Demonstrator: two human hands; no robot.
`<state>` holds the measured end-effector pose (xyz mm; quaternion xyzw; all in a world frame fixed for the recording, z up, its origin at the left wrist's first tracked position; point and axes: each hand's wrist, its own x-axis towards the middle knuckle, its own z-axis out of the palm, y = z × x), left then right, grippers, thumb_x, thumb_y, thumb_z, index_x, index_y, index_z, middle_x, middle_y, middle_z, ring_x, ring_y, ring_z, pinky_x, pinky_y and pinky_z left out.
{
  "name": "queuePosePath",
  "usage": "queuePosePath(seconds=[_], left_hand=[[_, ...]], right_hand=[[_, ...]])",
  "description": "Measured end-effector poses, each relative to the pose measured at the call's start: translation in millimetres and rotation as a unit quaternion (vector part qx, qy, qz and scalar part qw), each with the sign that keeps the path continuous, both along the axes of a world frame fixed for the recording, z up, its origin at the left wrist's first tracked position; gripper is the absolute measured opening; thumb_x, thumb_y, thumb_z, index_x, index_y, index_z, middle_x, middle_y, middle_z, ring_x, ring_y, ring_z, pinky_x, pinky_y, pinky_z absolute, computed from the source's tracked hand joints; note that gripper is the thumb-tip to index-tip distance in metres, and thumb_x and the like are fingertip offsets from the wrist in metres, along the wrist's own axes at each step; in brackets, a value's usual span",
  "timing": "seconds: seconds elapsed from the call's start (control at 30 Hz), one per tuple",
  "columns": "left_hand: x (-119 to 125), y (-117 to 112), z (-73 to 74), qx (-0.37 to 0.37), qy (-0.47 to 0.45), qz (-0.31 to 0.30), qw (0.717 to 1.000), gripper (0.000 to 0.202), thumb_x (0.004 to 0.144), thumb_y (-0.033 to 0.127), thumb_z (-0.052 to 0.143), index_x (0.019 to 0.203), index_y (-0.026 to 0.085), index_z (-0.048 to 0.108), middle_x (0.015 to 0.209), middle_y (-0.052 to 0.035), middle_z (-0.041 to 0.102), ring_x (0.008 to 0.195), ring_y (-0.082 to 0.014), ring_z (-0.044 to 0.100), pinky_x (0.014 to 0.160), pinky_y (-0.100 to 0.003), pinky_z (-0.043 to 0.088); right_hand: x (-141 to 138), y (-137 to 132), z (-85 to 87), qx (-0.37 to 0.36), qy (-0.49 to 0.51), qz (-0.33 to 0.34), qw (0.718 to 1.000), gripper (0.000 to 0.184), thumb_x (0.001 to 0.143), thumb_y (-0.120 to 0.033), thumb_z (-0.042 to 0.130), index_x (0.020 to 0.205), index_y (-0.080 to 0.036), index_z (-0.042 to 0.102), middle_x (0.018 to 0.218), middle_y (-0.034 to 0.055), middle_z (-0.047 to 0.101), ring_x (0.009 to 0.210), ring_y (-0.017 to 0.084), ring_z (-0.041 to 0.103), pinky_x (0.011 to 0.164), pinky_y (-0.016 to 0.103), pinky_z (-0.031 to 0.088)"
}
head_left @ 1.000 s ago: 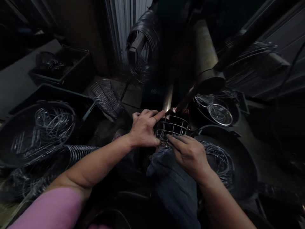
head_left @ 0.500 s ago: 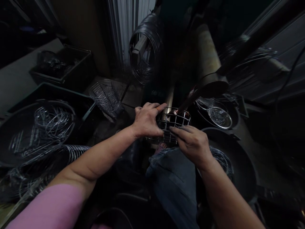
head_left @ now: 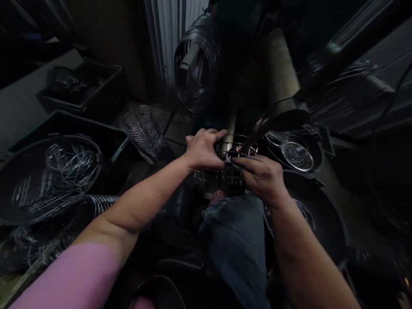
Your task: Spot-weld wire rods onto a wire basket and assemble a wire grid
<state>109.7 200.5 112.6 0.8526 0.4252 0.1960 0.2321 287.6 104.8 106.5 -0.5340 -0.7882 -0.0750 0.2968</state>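
Observation:
A round wire basket (head_left: 234, 177) of metal rods sits between my hands, around the tips of two metal bars. My left hand (head_left: 204, 149) grips its left side, with the thumb toward me and the fingers over the far side. From the right, my right hand (head_left: 265, 175) pinches the near part of the rim, its fingers pressed together. A dark slanting rod (head_left: 257, 138) comes down from the upper right and meets the wire near a lower pale bar (head_left: 229, 133). The exact contact of my fingertips is partly hidden in shadow.
A thick cylinder (head_left: 283, 71) juts out above the basket. Behind hangs a wire coil (head_left: 195, 64). Wide pans of wire parts stand at left (head_left: 19, 171) and right (head_left: 328, 219). A cone of stacked wire rings (head_left: 143, 128) and a dark crate (head_left: 80, 96) are at left.
Both hands and the basket have shifted slightly away from me, and my left hand also a little to the right. The rim now sits higher around the bar tips.

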Motion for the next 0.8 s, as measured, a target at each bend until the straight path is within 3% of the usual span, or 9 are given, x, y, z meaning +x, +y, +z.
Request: queuePosePath(seconds=[0.1,0.2,0.33,0.43,0.5,0.63,0.73,0.8], left_hand=[[3,3,1.9,0.002,-0.004,0.004,1.000,0.086,0.048,0.037,0.077,0.130,0.029,0.055,0.127,-0.0032,0.060,0.114,-0.0307,0.052,0.096,-0.050,0.041],[2,3,2.7,0.011,-0.014,-0.002,1.000,0.082,0.051,0.041,0.076,0.129,0.029,0.055,0.128,-0.0042,0.060,0.114,-0.0304,0.052,0.096,-0.050,0.041],[3,9,1.6,0.001,-0.007,-0.018,1.000,0.083,0.051,0.042,0.076,0.130,0.031,0.054,0.131,-0.0051,0.058,0.118,-0.0319,0.050,0.097,-0.053,0.039],[8,18,-0.3,-0.025,-0.008,0.001,1.000,0.089,0.047,0.037,0.077,0.133,0.030,0.053,0.132,-0.0058,0.058,0.121,-0.0323,0.048,0.099,-0.054,0.038],[13,23,0.1,-0.040,-0.008,0.015,0.999,0.092,0.045,0.036,0.078,0.133,0.028,0.052,0.132,-0.0067,0.058,0.123,-0.0330,0.048,0.099,-0.057,0.037],[17,29,5.8,-0.033,-0.005,0.022,0.999,0.092,0.046,0.035,0.080,0.133,0.027,0.052,0.133,-0.0088,0.057,0.123,-0.0357,0.048,0.100,-0.061,0.036],[6,33,3.1,-0.015,-0.007,-0.026,1.000,0.096,0.050,0.046,0.081,0.137,0.026,0.047,0.143,-0.0116,0.047,0.130,-0.0387,0.041,0.105,-0.062,0.031],[-9,38,-8.5,-0.023,-0.024,-0.052,0.998,0.111,0.046,0.051,0.085,0.143,0.025,0.039,0.152,-0.0142,0.035,0.138,-0.0396,0.031,0.110,-0.061,0.026]], right_hand=[[-1,3,-0.8,-0.001,0.038,-0.004,0.999,0.016,0.089,-0.023,0.060,0.088,-0.020,0.076,0.082,0.0049,0.074,0.072,0.020,0.068,0.067,0.030,0.054],[-4,-7,-0.3,0.019,0.138,-0.048,0.989,0.018,0.089,-0.025,0.061,0.102,-0.023,0.074,0.096,0.0042,0.073,0.085,0.020,0.069,0.078,0.032,0.056],[-10,-33,-2.9,-0.012,0.328,-0.099,0.940,0.030,0.090,-0.025,0.062,0.119,-0.027,0.067,0.108,0.0037,0.071,0.086,0.020,0.069,0.083,0.038,0.056],[-17,-48,-14.6,-0.084,0.389,-0.088,0.913,0.029,0.087,-0.026,0.066,0.116,-0.025,0.069,0.092,0.0026,0.073,0.074,0.018,0.069,0.076,0.036,0.058],[-23,-54,-26.0,-0.135,0.393,-0.072,0.906,0.027,0.087,-0.026,0.066,0.113,-0.023,0.070,0.086,0.0028,0.073,0.071,0.018,0.069,0.075,0.035,0.058],[-34,-64,-46.2,-0.223,0.371,-0.030,0.901,0.025,0.089,-0.025,0.058,0.110,-0.020,0.071,0.096,0.0069,0.073,0.083,0.021,0.071,0.079,0.036,0.059],[-33,-75,-52.8,-0.274,0.320,-0.007,0.907,0.027,0.091,-0.024,0.052,0.110,-0.020,0.071,0.102,0.0077,0.073,0.095,0.022,0.069,0.086,0.037,0.057],[-28,-86,-52.3,-0.300,0.245,0.001,0.922,0.034,0.088,-0.025,0.054,0.118,-0.018,0.067,0.115,0.0107,0.068,0.107,0.025,0.065,0.091,0.041,0.055]])
